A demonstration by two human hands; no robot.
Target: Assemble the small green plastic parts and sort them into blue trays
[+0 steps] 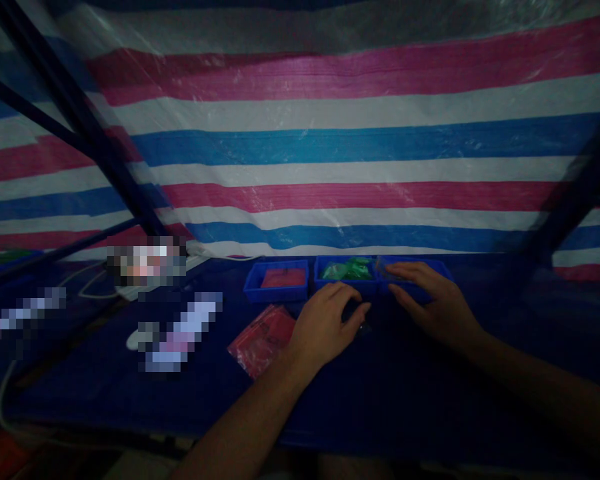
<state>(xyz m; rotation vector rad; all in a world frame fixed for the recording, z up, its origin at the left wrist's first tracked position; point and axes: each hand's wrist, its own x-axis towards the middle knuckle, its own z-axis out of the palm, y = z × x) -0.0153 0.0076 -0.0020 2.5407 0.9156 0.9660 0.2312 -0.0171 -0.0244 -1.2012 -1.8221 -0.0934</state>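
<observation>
My left hand (327,320) is over the blue table, just right of a stack of pink plastic bags (263,339), its fingers curved with thumb and fingertips apart. Between them a small dark gap shows, with no clear object in it. My right hand (433,300) reaches over the rightmost blue bin (440,268), thumb and fingers spread. Some clear plastic is by its fingertips; whether they touch it, I cannot tell. Green bags (349,269) lie in the middle bin (318,273), beyond my left hand.
A blue bin (250,292) with pink bags stands at the back left of these. Further left are a white round object (139,339), blurred-out items, white cables and a power strip (143,287). Blue frame bars rise on both sides before a striped sheet.
</observation>
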